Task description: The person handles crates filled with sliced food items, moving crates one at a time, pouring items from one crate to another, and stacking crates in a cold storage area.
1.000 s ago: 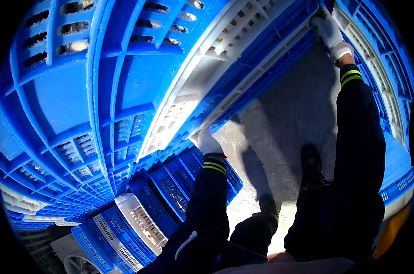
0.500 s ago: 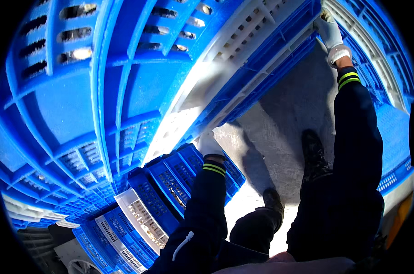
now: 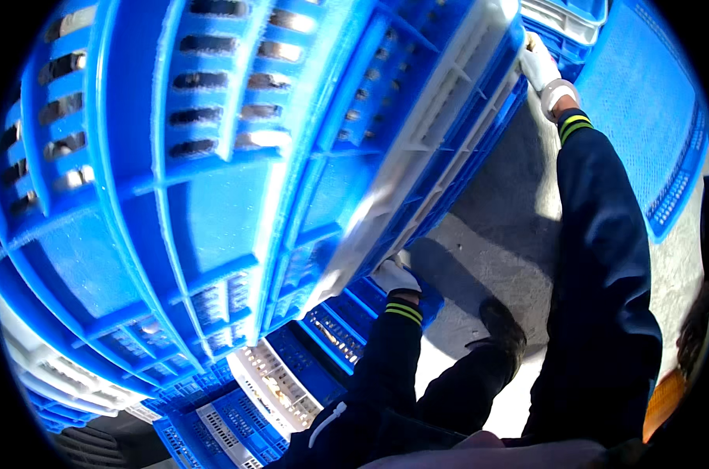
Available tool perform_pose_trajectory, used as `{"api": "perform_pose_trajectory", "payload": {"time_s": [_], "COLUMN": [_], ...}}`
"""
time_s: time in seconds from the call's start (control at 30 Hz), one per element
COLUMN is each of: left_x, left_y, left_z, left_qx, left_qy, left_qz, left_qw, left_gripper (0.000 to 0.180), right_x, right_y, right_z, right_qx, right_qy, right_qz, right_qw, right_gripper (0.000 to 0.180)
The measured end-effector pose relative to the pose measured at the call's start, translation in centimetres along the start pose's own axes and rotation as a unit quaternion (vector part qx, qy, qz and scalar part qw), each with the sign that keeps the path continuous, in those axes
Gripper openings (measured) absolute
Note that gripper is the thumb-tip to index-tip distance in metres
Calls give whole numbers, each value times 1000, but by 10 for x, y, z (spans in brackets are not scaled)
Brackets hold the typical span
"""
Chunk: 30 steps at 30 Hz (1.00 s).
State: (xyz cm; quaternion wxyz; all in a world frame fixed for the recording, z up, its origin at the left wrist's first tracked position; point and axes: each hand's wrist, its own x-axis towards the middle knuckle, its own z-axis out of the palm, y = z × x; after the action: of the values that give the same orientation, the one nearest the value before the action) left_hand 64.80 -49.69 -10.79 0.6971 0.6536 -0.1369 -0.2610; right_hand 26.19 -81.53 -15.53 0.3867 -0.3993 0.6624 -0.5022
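Note:
A tall stack of blue and white slotted plastic crates fills the left and middle, very close to me. My right hand, in a white glove, is closed on the edge of a crate at the stack's far end. At the near end, my white-gloved left hand grips the lower edge of the stack, its fingertips partly hidden behind the plastic. Pale contents show through some of the slots, too unclear to name.
More blue and white crates are stacked at the lower left. Another crate stack stands at the far right, beside a flat blue perforated panel. Grey floor lies below; something orange is at the right edge.
The view has shifted relative to the stack, which now looms larger. My left hand sits farther right in the picture, still on the crates. More of the blue panel shows.

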Motion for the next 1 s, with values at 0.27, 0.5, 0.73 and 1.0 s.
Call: {"api": "perform_pose_trajectory", "payload": {"time_s": [0.27,0.5,0.73,1.0], "left_x": [-90,-157,-193,-132], "left_y": [-64,-68,-63,81], "left_z": [-42,-59,-91,-185], "left_qx": [276,604,494,419], "left_qy": [-127,-272,-374,-396], "left_qz": [76,423,161,-308], "left_qw": [950,618,769,756], "left_gripper": [28,19,12,7], "right_x": [-76,-147,-225,-598], "right_y": [94,127,128,132], "right_z": [-154,-217,-267,-337], "right_qx": [74,41,25,-13], "right_qy": [100,215,220,87], "right_qz": [-10,2,-77,500], "right_qw": [992,976,972,862], "right_gripper": [21,25,37,36]}}
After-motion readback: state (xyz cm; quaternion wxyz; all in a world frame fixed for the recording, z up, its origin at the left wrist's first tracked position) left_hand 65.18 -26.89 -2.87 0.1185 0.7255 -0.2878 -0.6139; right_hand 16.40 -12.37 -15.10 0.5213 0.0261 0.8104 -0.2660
